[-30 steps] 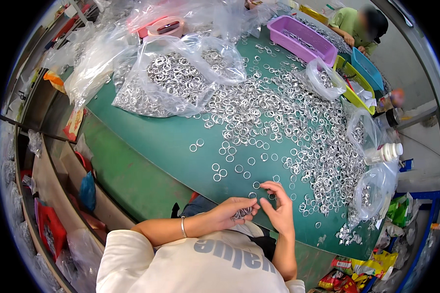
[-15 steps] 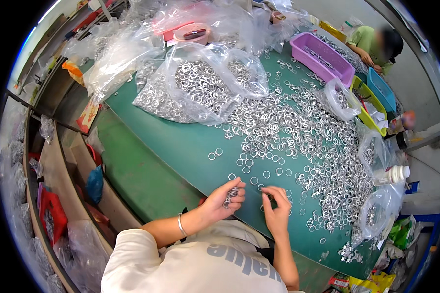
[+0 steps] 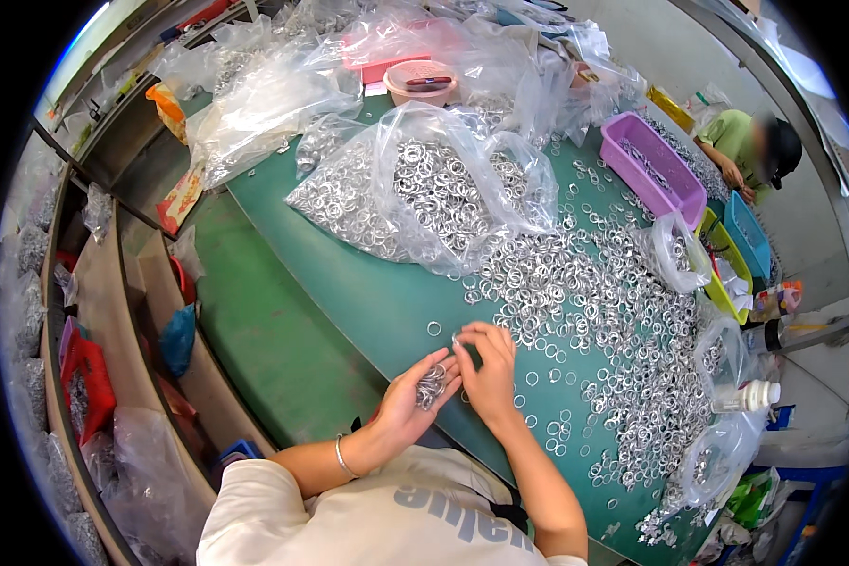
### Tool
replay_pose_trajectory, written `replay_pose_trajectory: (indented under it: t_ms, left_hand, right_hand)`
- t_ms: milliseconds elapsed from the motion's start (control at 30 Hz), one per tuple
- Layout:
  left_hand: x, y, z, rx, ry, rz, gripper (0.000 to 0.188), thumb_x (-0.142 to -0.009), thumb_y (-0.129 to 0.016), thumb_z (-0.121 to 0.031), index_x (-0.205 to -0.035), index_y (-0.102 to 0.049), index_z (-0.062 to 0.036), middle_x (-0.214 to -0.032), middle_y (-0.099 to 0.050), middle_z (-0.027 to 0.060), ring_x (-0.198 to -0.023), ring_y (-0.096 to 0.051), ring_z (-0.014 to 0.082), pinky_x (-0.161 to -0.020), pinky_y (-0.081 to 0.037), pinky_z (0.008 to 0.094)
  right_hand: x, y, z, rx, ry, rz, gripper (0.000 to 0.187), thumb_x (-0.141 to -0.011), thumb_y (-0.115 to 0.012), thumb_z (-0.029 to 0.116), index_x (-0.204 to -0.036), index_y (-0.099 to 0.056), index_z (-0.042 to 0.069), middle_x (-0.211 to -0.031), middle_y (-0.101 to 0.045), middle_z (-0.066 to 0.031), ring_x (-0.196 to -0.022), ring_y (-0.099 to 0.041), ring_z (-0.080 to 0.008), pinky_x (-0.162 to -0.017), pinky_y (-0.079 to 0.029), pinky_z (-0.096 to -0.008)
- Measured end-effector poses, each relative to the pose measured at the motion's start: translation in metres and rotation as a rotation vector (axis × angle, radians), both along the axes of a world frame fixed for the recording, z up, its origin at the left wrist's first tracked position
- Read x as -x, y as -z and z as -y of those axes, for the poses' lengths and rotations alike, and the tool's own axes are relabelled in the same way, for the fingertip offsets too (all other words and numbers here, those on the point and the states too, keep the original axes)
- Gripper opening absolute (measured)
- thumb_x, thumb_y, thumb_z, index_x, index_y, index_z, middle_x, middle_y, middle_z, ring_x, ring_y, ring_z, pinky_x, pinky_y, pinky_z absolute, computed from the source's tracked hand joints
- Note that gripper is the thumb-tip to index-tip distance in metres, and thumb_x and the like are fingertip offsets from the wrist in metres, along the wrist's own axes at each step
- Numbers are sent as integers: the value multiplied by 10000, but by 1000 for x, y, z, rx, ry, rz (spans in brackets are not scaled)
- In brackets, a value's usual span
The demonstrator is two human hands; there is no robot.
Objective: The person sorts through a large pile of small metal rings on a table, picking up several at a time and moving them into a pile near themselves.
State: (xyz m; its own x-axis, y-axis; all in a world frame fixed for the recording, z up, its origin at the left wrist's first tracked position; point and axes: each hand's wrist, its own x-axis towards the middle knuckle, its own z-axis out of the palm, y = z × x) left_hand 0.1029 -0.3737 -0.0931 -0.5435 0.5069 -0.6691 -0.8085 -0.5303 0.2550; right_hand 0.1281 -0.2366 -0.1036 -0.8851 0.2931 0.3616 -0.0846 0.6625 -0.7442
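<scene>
My left hand [image 3: 404, 401] is cupped palm up near the table's front edge, its fingers curled round a bunch of silvery metal rings [image 3: 431, 387]. Right beside it, my right hand [image 3: 489, 373] pinches a small shiny piece, which looks like one metal ring [image 3: 456, 341], close above the left fingertips. A single loose ring [image 3: 434, 328] lies just beyond the hands. Many more loose rings [image 3: 575, 283] spread in a pile across the green table [image 3: 335, 292]. A large clear plastic bag [image 3: 344, 212] full of rings lies behind.
On the far right stand a purple basket [image 3: 653, 191], a yellow-green basket [image 3: 738, 300] and a blue tray [image 3: 747, 236]. Near them sits a person in a green top [image 3: 728, 140]. A white bottle [image 3: 750, 396] lies by clear bags. Wooden shelving [image 3: 94, 292] runs along the left.
My right hand has moved left from over the scattered rings to my left hand, now pinching a small piece. The view has shifted; the left hand still holds its rings.
</scene>
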Motion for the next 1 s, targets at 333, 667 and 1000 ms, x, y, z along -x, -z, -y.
replay_pose_trajectory:
  t_ms: [333,667,1000]
  left_hand:
    - [10,7,-25,-212,146,108,282,-947,-542,-119,-1194,-554,18,-1040,-632,119,-1096,-601,254,-986,-502,389]
    - [106,-47,-63,-220,-235,-318,220,-920,-537,-123,-1104,-561,-5,-1107,-614,127,-1069,-593,242,-893,-526,395]
    - [94,-66,-69,78,-257,-938,538,-868,-544,-65,-1386,-414,5,-1391,-454,96,-1322,-375,223,-1120,-238,415]
  right_hand:
    - [-59,-32,-13,186,104,25,221,-799,-659,-6,-1020,-659,7,-1066,-618,-118,-991,-570,-269,-863,-444,-354]
    - [-103,-16,-11,396,319,43,366,-816,-591,-51,-1177,-588,8,-1179,-543,-121,-928,-565,-193,-799,-453,-298]
    - [-195,-11,-38,49,835,22,503,-820,-604,-7,-1306,-474,-22,-1217,-518,-185,-1095,-510,-303,-922,-407,-372]
